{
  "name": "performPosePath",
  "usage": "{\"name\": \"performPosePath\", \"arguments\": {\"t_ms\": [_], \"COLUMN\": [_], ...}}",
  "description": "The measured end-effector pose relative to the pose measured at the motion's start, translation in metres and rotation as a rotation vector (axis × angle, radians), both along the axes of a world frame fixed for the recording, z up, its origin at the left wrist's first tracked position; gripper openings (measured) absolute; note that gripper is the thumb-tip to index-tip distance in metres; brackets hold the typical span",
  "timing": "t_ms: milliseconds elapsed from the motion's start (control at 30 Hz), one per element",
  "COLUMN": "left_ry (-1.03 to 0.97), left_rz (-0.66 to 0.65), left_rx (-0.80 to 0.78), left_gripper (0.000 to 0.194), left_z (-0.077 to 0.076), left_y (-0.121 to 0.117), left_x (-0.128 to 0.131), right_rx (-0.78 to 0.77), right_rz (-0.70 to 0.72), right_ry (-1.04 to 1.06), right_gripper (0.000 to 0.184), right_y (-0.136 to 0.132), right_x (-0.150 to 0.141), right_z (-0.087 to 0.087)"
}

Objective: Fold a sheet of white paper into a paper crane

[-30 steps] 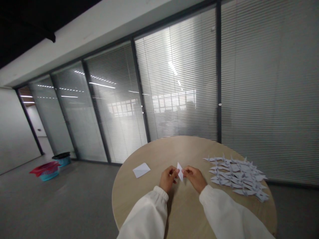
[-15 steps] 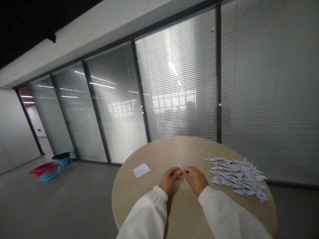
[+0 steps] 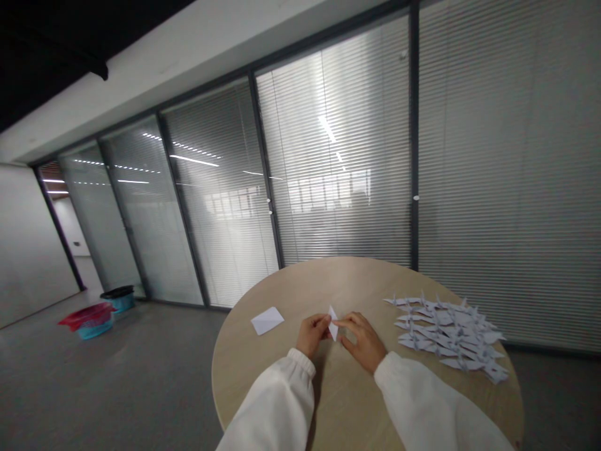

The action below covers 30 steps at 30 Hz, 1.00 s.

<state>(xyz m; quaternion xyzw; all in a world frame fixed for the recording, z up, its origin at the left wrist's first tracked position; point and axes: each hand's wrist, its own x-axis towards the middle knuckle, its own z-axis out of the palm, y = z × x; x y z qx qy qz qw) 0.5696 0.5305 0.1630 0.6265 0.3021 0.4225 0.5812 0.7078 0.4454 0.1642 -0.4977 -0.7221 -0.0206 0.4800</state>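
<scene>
A small white folded paper (image 3: 333, 327), narrow and diamond-shaped, stands upright above the middle of the round table. My left hand (image 3: 312, 334) pinches it along its left side between thumb and fingers. On the other side, my right hand (image 3: 362, 340) has thumb and forefinger apart, with the forefinger tip touching or very near the paper's right edge. To the left lies a stack of flat white paper (image 3: 267, 321), or a single sheet, with a crease across it. Several rows of folded paper cranes (image 3: 446, 332) cover the right part of the table.
The round wooden table (image 3: 347, 275) stands before a glass partition with blinds (image 3: 338, 138). On the floor at the left are a blue bin with a red liner (image 3: 88, 321) and another with a black liner (image 3: 119, 298).
The folded paper was turned edge-on half a second ago and now faces me again, slightly further left. My right hand has loosened its pinch and its thumb has dropped away.
</scene>
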Motion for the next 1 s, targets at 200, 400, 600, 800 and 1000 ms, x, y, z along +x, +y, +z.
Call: {"name": "performPosePath", "arguments": {"t_ms": [200, 400, 600, 800, 1000], "left_ry": [0.041, 0.077, 0.084, 0.101, 0.125], "left_rz": [0.026, 0.043, 0.047, 0.042, 0.023], "left_rx": [0.045, 0.060, 0.064, 0.058, 0.074], "left_gripper": [0.045, 0.044, 0.045, 0.046, 0.044], "left_z": [0.0005, 0.0043, 0.0069, 0.0076, 0.0076], "left_y": [0.0002, -0.0032, -0.0058, -0.0070, -0.0080], "left_x": [-0.0009, -0.0009, -0.0012, -0.0012, -0.0019], "right_rx": [-0.038, -0.046, -0.064, -0.089, -0.115], "right_rz": [-0.039, -0.075, -0.079, -0.107, -0.129], "right_ry": [-0.035, -0.079, -0.089, -0.129, -0.168], "right_gripper": [0.042, 0.040, 0.032, 0.034, 0.033], "right_y": [-0.0031, -0.0040, -0.0046, -0.0068, -0.0080], "right_x": [-0.0031, -0.0035, -0.0039, -0.0053, -0.0074], "right_z": [0.0014, 0.0018, 0.0025, 0.0044, 0.0067]}}
